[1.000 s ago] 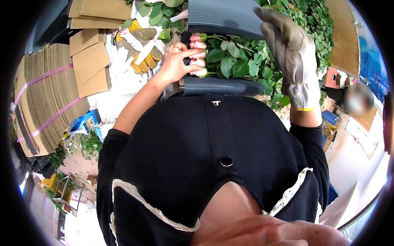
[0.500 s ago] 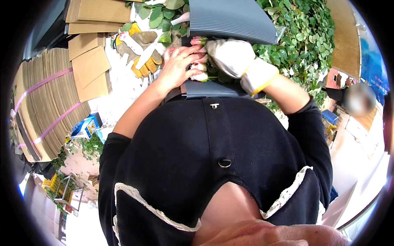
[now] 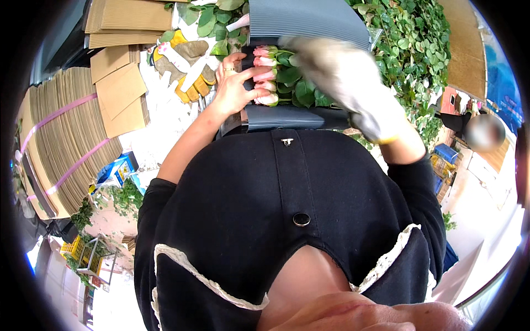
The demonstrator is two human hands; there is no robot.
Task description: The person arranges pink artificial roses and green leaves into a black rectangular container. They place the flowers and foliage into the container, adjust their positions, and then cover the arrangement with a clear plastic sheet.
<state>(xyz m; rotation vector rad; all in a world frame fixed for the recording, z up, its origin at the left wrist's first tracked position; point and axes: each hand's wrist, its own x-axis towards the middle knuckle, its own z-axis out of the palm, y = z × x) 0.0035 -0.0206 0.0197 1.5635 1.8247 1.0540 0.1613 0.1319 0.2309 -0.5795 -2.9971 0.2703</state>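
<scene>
A row of pink roses lies on a dark ribbed sheet, heads to the left, leafy stems running right. My bare left hand, a ring on one finger, rests at the left of the row. Its fingers are spread, with fingertips touching the rose heads. My right hand wears a pale work glove and hovers over the stems, smeared by motion. Its fingers are too blurred to read. Behind the roses rises another part of the ribbed sheet.
A heap of green foliage fills the right. Left of my hand are a grey-and-yellow glove, flat cardboard pieces and a large strapped cardboard stack. A blue-and-white box stands below them. Another person is at far right.
My gloved right hand has drawn back rightward off the rose heads, uncovering leaves and stems. My left hand has shifted slightly, its fingers now more spread beside the heads.
</scene>
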